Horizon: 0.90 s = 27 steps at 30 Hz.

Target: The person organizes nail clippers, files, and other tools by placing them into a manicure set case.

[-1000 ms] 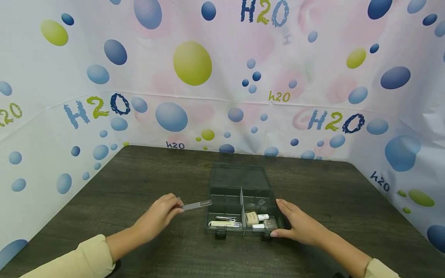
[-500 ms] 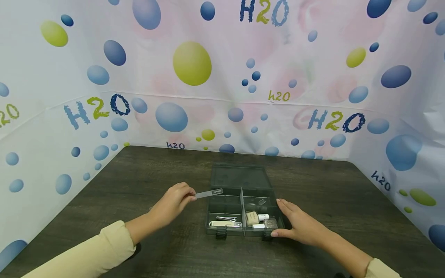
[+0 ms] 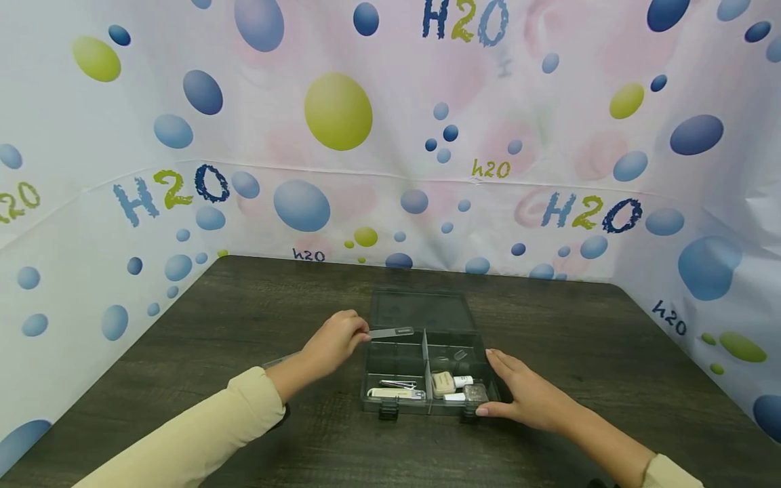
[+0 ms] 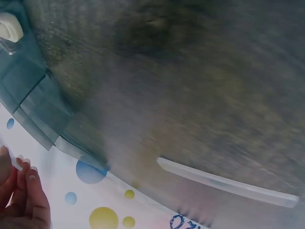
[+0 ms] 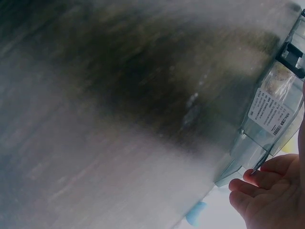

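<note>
My left hand (image 3: 335, 342) pinches one end of a slim, flat, translucent strip (image 3: 390, 333) with a grey printed far end. It holds the strip over the back left compartment of a transparent dark organizer box (image 3: 421, 409), whose lid is laid back. My right hand (image 3: 518, 393) rests at the box's front right corner, fingers extended along the side wall and thumb at the front. A cream nail clipper (image 3: 393, 393) and a metal item (image 3: 398, 384) lie in the front left compartment. Nail polish bottles (image 3: 442, 384) with white caps fill the front right one.
A long translucent strip (image 4: 228, 183) lies on the dark wooden table left of the box, partly behind my left forearm in the head view. A small clear piece (image 3: 460, 354) sits in the back right compartment. A printed curtain (image 3: 390, 169) surrounds the table.
My left hand has moved right and away from me, carrying the strip from the box's left edge to over its back left compartment. My right hand has stayed at the box.
</note>
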Motion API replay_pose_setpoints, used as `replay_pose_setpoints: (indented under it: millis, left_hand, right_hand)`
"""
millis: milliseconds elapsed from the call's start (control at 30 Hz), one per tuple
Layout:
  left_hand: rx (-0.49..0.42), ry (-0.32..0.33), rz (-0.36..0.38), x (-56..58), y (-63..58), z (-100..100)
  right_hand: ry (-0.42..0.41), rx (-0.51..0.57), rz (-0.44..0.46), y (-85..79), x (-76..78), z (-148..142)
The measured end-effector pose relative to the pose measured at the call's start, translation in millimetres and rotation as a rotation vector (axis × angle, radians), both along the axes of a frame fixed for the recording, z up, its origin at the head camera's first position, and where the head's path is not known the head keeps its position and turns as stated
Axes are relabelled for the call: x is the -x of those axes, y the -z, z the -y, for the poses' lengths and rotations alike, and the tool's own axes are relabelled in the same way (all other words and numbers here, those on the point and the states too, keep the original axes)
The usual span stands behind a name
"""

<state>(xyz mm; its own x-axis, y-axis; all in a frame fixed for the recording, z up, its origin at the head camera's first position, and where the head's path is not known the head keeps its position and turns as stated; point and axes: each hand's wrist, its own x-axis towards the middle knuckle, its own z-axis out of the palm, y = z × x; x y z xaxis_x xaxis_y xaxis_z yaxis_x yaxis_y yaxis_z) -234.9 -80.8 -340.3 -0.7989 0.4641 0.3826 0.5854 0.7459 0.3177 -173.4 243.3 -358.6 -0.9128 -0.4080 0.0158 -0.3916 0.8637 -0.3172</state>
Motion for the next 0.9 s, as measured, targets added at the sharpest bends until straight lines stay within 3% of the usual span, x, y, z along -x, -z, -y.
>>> replay_pose_setpoints:
  millis: [333,500,633,900]
  left_hand:
    - [0.174,0.003,-0.024,13.8,2.1,-15]
    - [0.275,-0.001,-0.081,18.2,4.0,-17]
    - [0.332,-0.019,-0.125,20.1,3.4,-19]
    - [0.412,0.006,-0.176,19.7,0.4,-24]
  right_hand:
    - [-0.006,0.005,-0.007,0.4,-0.5,-1]
    - [-0.011,0.007,-0.003,0.9,-0.1,-1]
    - [-0.007,0.006,0.005,0.6,0.3,0]
    - [-0.006,0.005,0.002,-0.7,0.7,0]
